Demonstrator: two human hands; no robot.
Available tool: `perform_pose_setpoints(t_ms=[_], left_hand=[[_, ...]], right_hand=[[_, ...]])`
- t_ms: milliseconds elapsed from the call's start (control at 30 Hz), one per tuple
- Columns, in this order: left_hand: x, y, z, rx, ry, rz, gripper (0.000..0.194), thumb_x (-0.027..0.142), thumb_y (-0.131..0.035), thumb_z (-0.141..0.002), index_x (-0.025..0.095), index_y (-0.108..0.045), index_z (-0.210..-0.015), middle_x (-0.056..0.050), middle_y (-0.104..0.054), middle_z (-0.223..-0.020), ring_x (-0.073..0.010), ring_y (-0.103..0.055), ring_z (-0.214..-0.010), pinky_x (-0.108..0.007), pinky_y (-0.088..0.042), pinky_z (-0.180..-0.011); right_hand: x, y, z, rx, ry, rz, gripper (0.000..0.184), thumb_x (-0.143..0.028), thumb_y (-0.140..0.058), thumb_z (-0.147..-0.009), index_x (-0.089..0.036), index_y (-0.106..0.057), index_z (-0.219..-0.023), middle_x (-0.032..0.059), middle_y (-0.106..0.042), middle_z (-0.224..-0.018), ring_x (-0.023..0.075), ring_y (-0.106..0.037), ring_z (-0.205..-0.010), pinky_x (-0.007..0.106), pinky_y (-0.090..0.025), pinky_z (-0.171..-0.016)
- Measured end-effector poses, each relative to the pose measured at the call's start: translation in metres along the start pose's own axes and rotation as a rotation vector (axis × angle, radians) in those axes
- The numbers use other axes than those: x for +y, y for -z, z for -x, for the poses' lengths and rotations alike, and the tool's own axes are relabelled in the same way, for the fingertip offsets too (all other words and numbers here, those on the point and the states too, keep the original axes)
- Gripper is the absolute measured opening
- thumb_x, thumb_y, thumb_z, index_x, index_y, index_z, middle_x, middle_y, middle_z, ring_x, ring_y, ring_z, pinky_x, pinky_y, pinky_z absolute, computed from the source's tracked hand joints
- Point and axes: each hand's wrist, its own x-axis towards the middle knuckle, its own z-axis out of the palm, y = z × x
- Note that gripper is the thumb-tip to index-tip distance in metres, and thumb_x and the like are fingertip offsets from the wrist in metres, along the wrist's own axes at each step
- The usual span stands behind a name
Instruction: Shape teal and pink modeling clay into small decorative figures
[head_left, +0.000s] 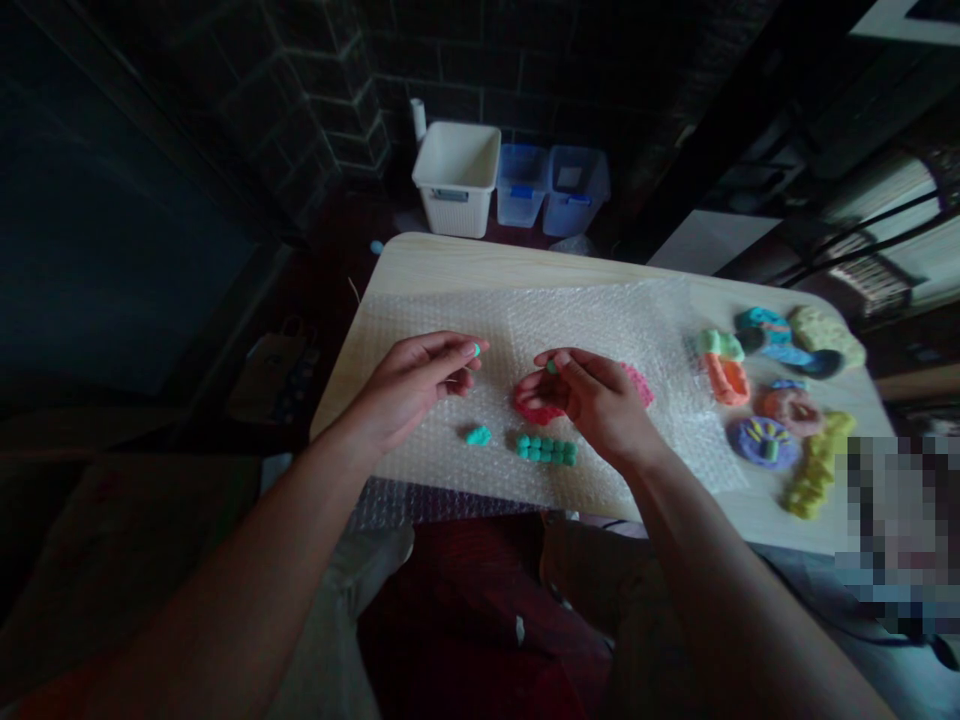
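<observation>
My left hand [431, 375] pinches a small bit of green modelling clay [477, 350] between thumb and fingertips. Opposite it, my right hand [600, 395] holds another small green clay piece [552, 367] in a pinch. Both are raised over bubble wrap. Partly hidden behind my right hand lies a pink-red clay piece [536, 405] with a bumpy surface. Nearer to me, a block of green clay balls in two rows [546, 450] rests on the wrap, with a loose green clay lump [478, 435] to its left.
Bubble wrap [420, 320] covers much of the wooden table [480, 252]. At the right sit several clay models, among them a purple disc [750, 450], an orange-green piece [724, 375] and a yellow strip [817, 470]. Beyond the table stand a white bin [457, 180] and two clear bins [577, 195].
</observation>
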Motion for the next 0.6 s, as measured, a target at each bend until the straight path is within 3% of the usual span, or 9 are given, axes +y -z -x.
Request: perform_pose_setpoints(t_ms=[133,233,400,600], left_hand=[[-0.0031,0.0021,-0.0002,0.005,0.009,-0.018,0.027,0.041,-0.09,-0.08,0.016,-0.084,-0.091,-0.006,-0.072,-0.082,-0.0143,-0.061,-0.073,-0.029,-0.046,-0.069],[-0.0049,0.0032,-0.0008,0.016,0.002,-0.026,0.026,0.041,-0.089,-0.081,0.016,-0.084,-0.089,-0.005,-0.071,-0.081,-0.0145,-0.06,-0.074,-0.029,-0.046,-0.07],[-0.0042,0.001,-0.0017,0.005,-0.007,-0.063,0.026,0.04,-0.09,-0.08,0.016,-0.084,-0.089,-0.005,-0.069,-0.081,-0.0142,-0.059,-0.074,-0.029,-0.044,-0.069],[-0.0024,-0.0001,-0.0023,-0.002,0.003,-0.096,0.026,0.038,-0.092,-0.077,0.017,-0.083,-0.089,-0.004,-0.071,-0.084,-0.0133,-0.06,-0.072,-0.03,-0.044,-0.07]], right_hand=[[-0.0036,-0.0024,0.0021,0.058,0.027,0.154,0.051,-0.068,-0.076,-0.091,-0.02,-0.066,-0.079,0.0002,-0.066,-0.053,0.0116,-0.056,-0.04,0.023,-0.041,-0.037],[-0.0056,-0.0027,0.0032,0.089,0.08,0.241,0.051,-0.064,-0.081,-0.089,-0.017,-0.07,-0.072,-0.003,-0.058,-0.049,0.0064,-0.044,-0.037,0.021,-0.03,-0.035],[-0.003,-0.0024,0.0028,0.039,0.068,0.159,0.039,-0.043,-0.1,-0.071,-0.016,-0.08,-0.091,0.0033,-0.077,-0.072,0.0123,-0.068,-0.058,0.024,-0.055,-0.054],[0.0015,-0.0028,0.0028,-0.083,-0.042,0.011,0.033,-0.045,-0.087,-0.089,-0.018,-0.078,-0.107,0.0093,-0.084,-0.095,0.0192,-0.081,-0.083,0.034,-0.067,-0.081]])
